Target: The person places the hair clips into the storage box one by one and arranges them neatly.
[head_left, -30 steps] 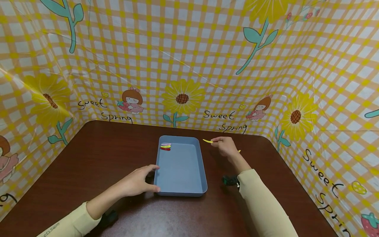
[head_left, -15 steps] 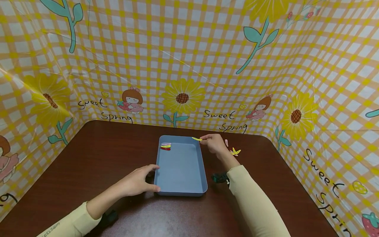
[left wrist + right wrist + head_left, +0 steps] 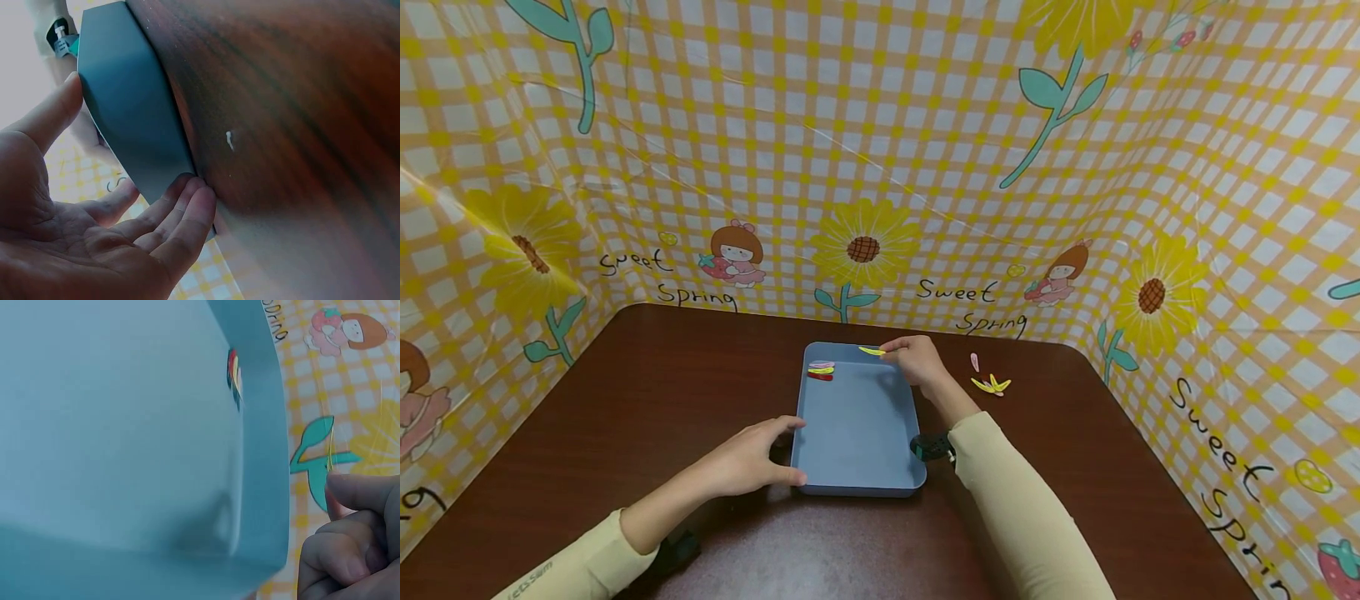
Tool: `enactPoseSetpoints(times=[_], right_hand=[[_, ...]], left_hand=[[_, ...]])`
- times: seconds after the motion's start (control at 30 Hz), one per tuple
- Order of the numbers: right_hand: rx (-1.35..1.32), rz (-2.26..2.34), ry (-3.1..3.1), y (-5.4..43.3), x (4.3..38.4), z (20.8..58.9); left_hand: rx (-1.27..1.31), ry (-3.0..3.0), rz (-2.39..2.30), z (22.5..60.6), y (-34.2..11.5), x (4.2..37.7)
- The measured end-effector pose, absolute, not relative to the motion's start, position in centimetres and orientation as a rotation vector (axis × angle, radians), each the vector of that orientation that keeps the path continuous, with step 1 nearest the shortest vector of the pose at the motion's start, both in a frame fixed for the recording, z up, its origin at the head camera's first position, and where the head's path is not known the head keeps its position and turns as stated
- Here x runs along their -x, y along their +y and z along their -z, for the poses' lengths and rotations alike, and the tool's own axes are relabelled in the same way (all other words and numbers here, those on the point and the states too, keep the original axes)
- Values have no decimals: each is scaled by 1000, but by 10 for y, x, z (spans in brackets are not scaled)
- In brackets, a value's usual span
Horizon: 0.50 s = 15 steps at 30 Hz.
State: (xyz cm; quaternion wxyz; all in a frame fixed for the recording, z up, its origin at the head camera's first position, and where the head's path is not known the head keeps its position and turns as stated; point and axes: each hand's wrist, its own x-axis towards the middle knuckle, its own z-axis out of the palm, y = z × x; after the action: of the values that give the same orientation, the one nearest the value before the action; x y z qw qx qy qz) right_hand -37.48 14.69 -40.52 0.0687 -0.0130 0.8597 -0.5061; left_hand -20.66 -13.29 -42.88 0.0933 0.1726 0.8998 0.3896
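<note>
My right hand (image 3: 916, 362) pinches a yellow snap hair clip (image 3: 871, 351) between thumb and fingertips, above the far end of the blue-grey tray (image 3: 857, 433). In the right wrist view the clip (image 3: 330, 450) shows as a thin yellow sliver at the fingertips. Inside the tray's far left corner lie a pale purple clip (image 3: 822, 364), a yellow clip (image 3: 822, 371) and a red clip (image 3: 821, 377), side by side. My left hand (image 3: 748, 460) rests at the tray's near left side, its thumb and fingertips touching the wall (image 3: 125, 94) with fingers loosely extended.
To the right of the tray, a small pile of yellow clips (image 3: 992, 385) lies on the dark wooden table (image 3: 1037, 467). A pink clip (image 3: 974, 362) lies just behind them. A checked sunflower cloth (image 3: 865, 167) stands around the table's back and sides.
My right hand has carried the yellow clip leftward, from right of the tray to over its far end, uncovering the pile of clips. The left hand has stayed in place.
</note>
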Motion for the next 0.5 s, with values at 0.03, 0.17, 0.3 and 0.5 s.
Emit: enactPoseSetpoints(times=[0.03,0.17,0.3,0.5], right_hand=[[34,1521,2590,144,375,406],[39,1505,2593,135,375,406],[38,1490,2598,127,375,406],[39,1478,2592,114,373,408]], left_hand=[[-511,2670,-1155,429,-133,207],[-508,2667,-1154,430,-132,207],[-499,2668,-1159,431,-132,207],[-497,2670,-1163,429,-132,207]])
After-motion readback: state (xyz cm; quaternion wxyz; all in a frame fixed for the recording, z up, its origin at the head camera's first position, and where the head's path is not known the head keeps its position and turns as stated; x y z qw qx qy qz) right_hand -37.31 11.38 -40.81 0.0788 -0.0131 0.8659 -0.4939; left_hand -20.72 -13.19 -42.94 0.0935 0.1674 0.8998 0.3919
